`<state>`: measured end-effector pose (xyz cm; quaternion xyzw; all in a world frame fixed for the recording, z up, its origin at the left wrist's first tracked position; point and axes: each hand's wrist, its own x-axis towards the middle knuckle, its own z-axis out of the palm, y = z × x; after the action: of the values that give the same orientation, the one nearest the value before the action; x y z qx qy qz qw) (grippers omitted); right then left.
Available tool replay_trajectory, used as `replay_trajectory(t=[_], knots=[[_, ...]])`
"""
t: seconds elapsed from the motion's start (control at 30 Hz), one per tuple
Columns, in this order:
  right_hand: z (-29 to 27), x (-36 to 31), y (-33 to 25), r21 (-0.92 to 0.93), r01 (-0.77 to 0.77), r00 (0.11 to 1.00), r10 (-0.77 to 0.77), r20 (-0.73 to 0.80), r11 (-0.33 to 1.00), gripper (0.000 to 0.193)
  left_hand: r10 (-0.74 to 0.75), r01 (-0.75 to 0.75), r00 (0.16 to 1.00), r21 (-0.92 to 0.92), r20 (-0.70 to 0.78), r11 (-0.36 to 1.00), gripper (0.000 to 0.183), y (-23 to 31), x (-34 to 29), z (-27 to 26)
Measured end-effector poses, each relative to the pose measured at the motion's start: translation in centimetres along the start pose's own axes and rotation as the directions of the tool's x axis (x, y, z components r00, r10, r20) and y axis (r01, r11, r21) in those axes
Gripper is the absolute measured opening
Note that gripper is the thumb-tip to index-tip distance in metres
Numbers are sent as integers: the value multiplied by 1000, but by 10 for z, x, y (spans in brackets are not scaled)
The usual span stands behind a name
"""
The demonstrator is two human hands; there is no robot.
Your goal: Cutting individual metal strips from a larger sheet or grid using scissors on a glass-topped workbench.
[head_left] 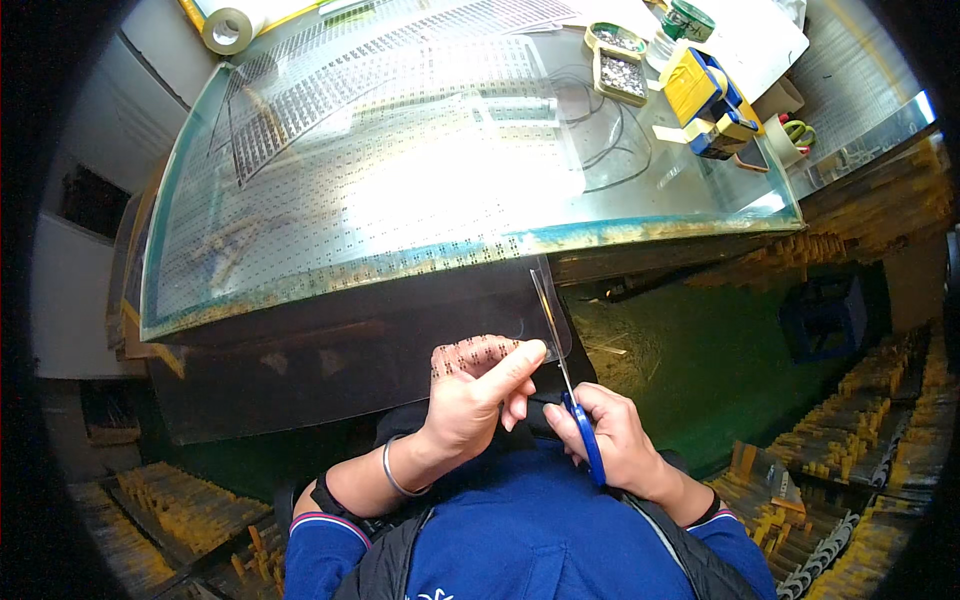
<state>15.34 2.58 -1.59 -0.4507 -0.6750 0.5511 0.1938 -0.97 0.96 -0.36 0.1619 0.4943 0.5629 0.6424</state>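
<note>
My left hand [468,400] pinches the near edge of a clear film sheet [545,300] between thumb and fingers. Small black marks are printed across the film, and some show over my fingers. From my hand the film reaches forward onto the glass-topped table. My right hand [625,440] grips blue-handled scissors [588,440], with fingers in the loops. Their long blades point away from me and lie along the film's right edge, just right of my left thumb. Whether the blades are parted is hard to make out.
On the glass tabletop [700,215] lie more printed sheets [300,115] and a thin dark cord [630,150]. At the far right stand dishes of small pieces [620,75], a yellow-and-blue tape dispenser [700,90] and a cup [782,145]. A tape roll [228,32] sits far left.
</note>
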Motion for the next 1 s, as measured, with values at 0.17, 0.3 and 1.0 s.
replay_trajectory(t=[0.17, 0.3, 1.0], knots=[[-2, -1, -3, -16, -8, 1000, 8, 4, 1000, 32, 5, -6, 1000, 17, 25, 1000, 15, -2, -1, -1], [0, -3, -3, 2, -46, 999, 46, -5, 999, 32, -2, -1, 997, 32, 79, 1000, 16, -3, -2, -4], [-5, 8, 1, 44, -28, 999, 27, 25, 999, 21, -142, 133, 978, 72, 151, 989, 24, -12, -16, 4]])
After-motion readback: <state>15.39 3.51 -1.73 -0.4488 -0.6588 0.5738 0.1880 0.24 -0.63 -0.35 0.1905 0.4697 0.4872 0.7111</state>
